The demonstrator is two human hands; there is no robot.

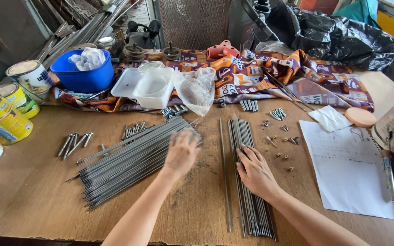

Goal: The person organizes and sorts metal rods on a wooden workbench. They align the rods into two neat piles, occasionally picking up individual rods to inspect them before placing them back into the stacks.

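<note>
Thin grey steel rods [128,161] under left hand [181,152].

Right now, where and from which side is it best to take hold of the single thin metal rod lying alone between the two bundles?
The single rod lies flat on the wooden table, apart from both bundles. Probably best: pinch it near its middle, coming from above, since bare table shows on each side there. The left hand rests on the fanned bundle; the right hand rests on the straight bundle.
</note>
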